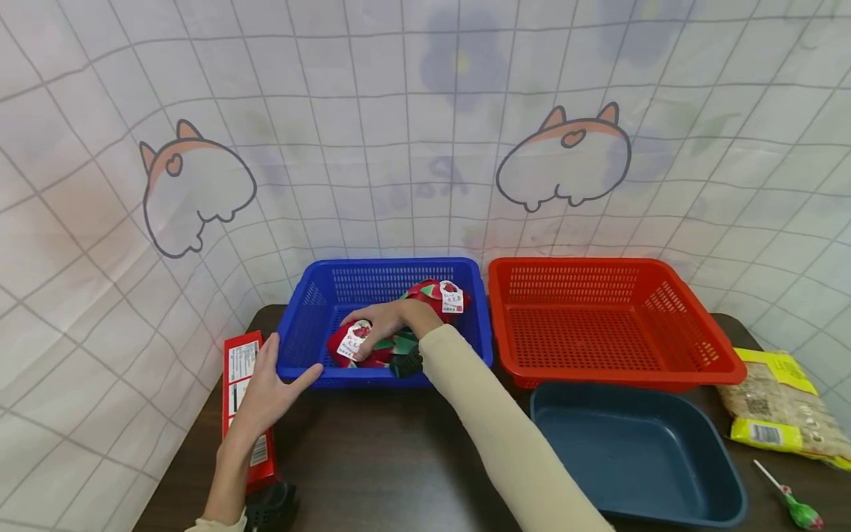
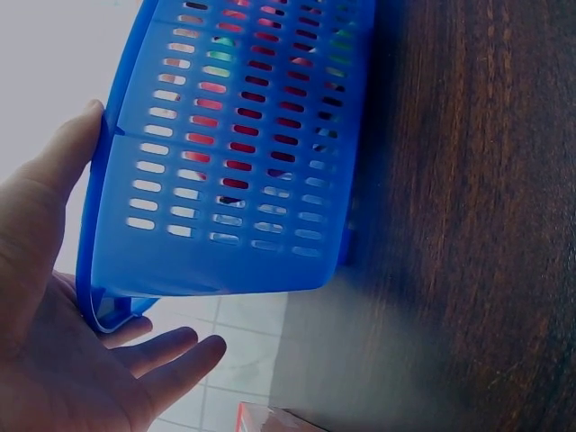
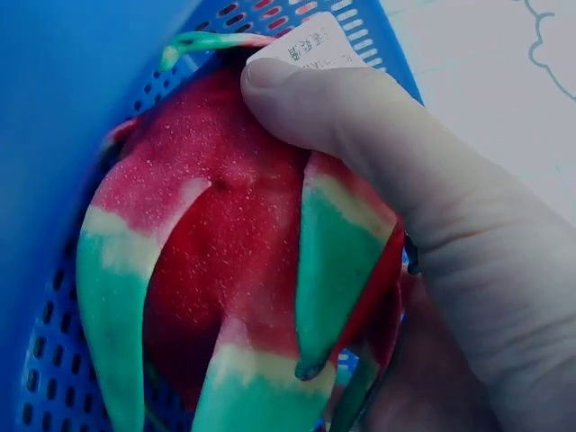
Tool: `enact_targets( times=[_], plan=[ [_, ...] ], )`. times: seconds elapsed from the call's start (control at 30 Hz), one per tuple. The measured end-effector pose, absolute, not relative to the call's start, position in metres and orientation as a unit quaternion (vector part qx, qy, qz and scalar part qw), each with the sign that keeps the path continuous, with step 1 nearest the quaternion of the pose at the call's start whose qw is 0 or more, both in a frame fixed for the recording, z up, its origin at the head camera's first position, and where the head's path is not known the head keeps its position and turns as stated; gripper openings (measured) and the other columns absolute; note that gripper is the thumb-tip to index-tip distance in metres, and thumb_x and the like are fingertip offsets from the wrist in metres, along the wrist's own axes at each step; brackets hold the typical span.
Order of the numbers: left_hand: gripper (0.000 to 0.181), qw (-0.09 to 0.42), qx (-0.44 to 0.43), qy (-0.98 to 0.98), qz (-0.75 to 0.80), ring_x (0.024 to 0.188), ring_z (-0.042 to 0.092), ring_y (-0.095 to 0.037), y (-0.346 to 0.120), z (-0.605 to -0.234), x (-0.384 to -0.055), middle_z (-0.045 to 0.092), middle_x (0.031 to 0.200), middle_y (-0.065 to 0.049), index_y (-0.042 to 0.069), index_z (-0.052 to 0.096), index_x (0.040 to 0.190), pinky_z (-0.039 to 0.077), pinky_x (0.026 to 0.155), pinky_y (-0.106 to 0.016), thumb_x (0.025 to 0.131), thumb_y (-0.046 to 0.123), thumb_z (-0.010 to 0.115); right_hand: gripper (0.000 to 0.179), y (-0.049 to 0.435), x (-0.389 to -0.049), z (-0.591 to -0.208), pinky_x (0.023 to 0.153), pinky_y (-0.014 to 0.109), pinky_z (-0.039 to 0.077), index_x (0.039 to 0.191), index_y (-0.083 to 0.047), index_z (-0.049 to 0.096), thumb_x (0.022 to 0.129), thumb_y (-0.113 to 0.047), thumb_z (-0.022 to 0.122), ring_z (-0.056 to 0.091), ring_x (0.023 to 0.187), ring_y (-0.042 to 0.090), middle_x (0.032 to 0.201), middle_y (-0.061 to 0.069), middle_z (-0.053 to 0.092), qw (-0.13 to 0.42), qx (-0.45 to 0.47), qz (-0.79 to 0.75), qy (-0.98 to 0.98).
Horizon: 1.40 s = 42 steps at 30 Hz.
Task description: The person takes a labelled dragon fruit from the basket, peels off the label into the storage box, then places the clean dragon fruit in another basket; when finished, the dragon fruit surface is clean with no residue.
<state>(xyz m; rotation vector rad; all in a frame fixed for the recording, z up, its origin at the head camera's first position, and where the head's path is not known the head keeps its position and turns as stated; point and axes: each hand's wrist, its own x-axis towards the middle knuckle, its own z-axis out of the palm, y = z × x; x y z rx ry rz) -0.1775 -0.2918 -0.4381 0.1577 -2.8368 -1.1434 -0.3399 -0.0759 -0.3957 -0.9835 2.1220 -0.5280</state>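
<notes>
My right hand (image 1: 384, 319) reaches into the blue basket (image 1: 459, 262) and grips a red dragon fruit (image 3: 225, 243) with green-tipped scales. In the right wrist view the thumb lies across its white label (image 3: 310, 43), and the other fingers are mostly hidden behind the fruit. A second labelled dragon fruit (image 1: 428, 294) sits farther back on the basket's right side. At the front left corner, my left hand (image 1: 271, 390) touches the basket with its fingers spread. Its thumb (image 2: 72, 148) lies against the rim in the left wrist view.
Beside the blue basket stands a red basket (image 1: 654, 262), with a dark blue tub (image 1: 638, 443) in front of it. A red box (image 1: 261, 458) lies by my left forearm. At the right are a yellow-and-clear bag (image 1: 771, 399) and a lollipop (image 1: 798, 510). A patterned curtain (image 1: 412, 148) hangs behind.
</notes>
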Motion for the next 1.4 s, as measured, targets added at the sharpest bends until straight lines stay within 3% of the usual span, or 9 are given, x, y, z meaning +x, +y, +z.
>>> enact_targets(
  times=[0.6, 0.97, 1.17, 1.4],
  plan=[
    [0.108, 0.045, 0.053, -0.923, -0.378, 0.144, 0.018, -0.049, -0.295, -0.439, -0.178, 0.003, 0.162, -0.022, 0.009, -0.003, 0.156, 0.027, 0.108, -0.069, 0.085, 0.058, 0.062, 0.08, -0.077, -0.343, -0.375, 0.08, 0.022, 0.053, 0.152, -0.028, 0.031, 0.084, -0.037, 0.072, 0.053, 0.108, 0.016, 0.134, 0.006, 0.05, 0.231, -0.408, -0.339, 0.816],
    [0.11, 0.043, 0.048, -0.924, -0.377, 0.144, 0.019, -0.048, -0.295, -0.438, -0.178, 0.003, 0.162, -0.021, 0.01, -0.004, 0.156, 0.029, 0.107, -0.068, 0.084, 0.06, 0.062, 0.081, -0.077, -0.337, -0.345, 0.08, 0.023, 0.052, 0.152, -0.032, 0.031, 0.082, -0.04, 0.073, 0.053, 0.109, 0.016, 0.136, 0.005, 0.05, 0.169, -0.424, -0.35, 0.818],
    [0.108, 0.042, 0.048, -0.924, -0.377, 0.144, 0.018, -0.047, -0.296, -0.437, -0.18, 0.002, 0.162, -0.02, 0.01, -0.004, 0.156, 0.029, 0.107, -0.068, 0.085, 0.06, 0.061, 0.08, -0.07, -0.325, -0.315, 0.08, 0.023, 0.053, 0.151, -0.026, 0.034, 0.082, -0.036, 0.073, 0.053, 0.107, 0.015, 0.129, 0.005, 0.054, 0.157, -0.47, -0.344, 0.798],
    [0.109, 0.03, 0.057, -0.923, -0.379, 0.145, 0.016, -0.046, -0.293, -0.439, -0.18, 0.002, 0.162, -0.02, 0.01, -0.005, 0.156, 0.027, 0.108, -0.068, 0.085, 0.06, 0.062, 0.079, -0.042, -0.293, -0.286, 0.077, 0.022, 0.054, 0.149, -0.018, 0.039, 0.08, -0.034, 0.075, 0.057, 0.102, 0.014, 0.125, 0.004, 0.06, 0.092, -0.497, -0.333, 0.796]
  ],
)
